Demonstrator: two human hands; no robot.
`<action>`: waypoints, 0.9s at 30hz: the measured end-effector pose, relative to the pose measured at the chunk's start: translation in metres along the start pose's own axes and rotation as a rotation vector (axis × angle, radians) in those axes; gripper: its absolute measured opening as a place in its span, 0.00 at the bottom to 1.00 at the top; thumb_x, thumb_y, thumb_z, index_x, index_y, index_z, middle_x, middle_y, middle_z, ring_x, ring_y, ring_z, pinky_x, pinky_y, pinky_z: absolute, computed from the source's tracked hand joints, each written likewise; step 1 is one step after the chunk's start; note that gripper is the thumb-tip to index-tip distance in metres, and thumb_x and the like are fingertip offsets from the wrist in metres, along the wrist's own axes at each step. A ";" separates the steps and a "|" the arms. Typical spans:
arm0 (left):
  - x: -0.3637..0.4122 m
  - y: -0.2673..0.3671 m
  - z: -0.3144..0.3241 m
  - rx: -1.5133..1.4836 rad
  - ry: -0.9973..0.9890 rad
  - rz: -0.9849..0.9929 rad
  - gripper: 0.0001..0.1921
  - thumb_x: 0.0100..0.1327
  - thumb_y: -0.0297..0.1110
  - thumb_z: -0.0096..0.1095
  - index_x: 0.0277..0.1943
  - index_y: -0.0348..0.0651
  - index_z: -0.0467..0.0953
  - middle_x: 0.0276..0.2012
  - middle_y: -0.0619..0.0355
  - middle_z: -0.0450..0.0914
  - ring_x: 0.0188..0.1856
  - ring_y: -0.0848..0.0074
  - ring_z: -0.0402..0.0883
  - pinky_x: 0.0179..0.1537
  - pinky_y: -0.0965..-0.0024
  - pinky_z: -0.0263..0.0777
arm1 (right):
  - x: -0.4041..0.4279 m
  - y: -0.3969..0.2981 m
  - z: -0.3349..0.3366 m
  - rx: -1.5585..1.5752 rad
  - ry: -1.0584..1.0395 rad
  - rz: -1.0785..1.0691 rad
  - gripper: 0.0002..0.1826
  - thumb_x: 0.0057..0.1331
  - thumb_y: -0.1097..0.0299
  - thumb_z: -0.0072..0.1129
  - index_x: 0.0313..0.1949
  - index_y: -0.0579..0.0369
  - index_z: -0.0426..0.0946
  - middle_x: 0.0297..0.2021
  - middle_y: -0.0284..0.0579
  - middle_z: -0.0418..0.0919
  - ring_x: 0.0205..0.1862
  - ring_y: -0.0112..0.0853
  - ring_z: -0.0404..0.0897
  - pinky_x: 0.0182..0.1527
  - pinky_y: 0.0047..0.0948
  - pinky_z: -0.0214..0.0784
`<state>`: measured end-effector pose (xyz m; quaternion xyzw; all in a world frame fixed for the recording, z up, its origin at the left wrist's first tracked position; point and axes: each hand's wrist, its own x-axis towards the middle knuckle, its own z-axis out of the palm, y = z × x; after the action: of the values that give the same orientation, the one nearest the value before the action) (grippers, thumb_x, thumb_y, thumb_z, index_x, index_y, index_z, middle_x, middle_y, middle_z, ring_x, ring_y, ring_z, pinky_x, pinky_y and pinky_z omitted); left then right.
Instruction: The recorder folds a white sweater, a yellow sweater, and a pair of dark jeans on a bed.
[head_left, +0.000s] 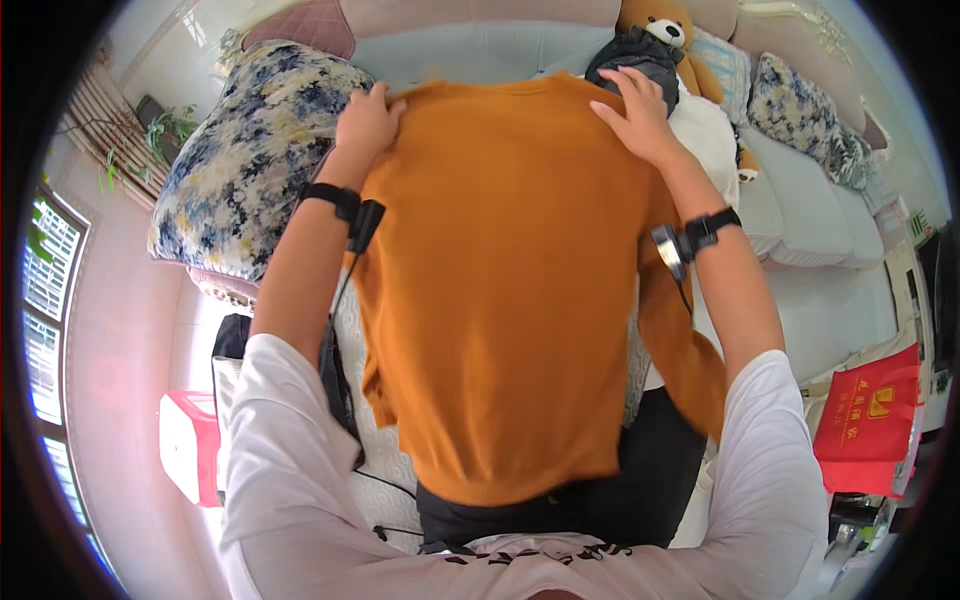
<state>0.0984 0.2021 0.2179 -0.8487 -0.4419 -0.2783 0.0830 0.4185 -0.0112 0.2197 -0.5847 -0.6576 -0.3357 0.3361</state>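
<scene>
An orange-brown long-sleeved sweater (502, 270) is spread out before me, its neckline away from me and its ribbed hem over my black-trousered lap. At its far left shoulder, my left hand (367, 120) is closed on the cloth, the thumb lying on top. My right hand (637, 112) touches the far right shoulder with thumb and fingers apart. The right sleeve (675, 345) hangs down beside the body of the sweater. On the left, the other sleeve is partly hidden beneath it. Each wrist wears a black strap with a small cabled device.
A grey sofa (480, 56) stands ahead. A patterned cushion (247, 157) is at left; a teddy bear (660, 30), dark cloth (637, 60) and white cloth (705, 142) lie right. A red bag (870, 420) stands right, a red-and-white box (187, 450) left. Black cables run near my lap.
</scene>
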 end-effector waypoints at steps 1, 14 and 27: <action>0.004 -0.006 0.024 0.181 -0.112 -0.056 0.26 0.60 0.56 0.54 0.50 0.42 0.71 0.44 0.43 0.76 0.48 0.54 0.76 0.48 0.54 0.69 | -0.001 0.002 0.018 0.065 -0.039 0.067 0.19 0.59 0.62 0.60 0.50 0.52 0.73 0.44 0.50 0.73 0.49 0.48 0.69 0.53 0.41 0.60; -0.394 0.008 -0.108 -0.528 -0.520 -0.141 0.33 0.56 0.42 0.67 0.58 0.32 0.63 0.51 0.38 0.68 0.55 0.49 0.69 0.56 0.58 0.64 | -0.211 -0.177 -0.128 0.730 -1.411 0.268 0.37 0.54 0.48 0.64 0.57 0.59 0.65 0.51 0.54 0.68 0.56 0.45 0.67 0.57 0.38 0.61; -0.431 0.054 -0.102 -0.619 -0.055 -0.132 0.25 0.60 0.25 0.58 0.60 0.37 0.62 0.55 0.45 0.67 0.56 0.57 0.68 0.54 0.63 0.65 | -0.160 0.057 -0.245 -0.074 -0.165 0.482 0.15 0.59 0.66 0.60 0.45 0.53 0.75 0.31 0.42 0.76 0.35 0.33 0.74 0.39 0.31 0.67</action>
<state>-0.0952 -0.1723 0.0732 -0.8102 -0.3924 -0.3816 -0.2096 0.5014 -0.2978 0.2231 -0.7620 -0.5115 -0.2210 0.3300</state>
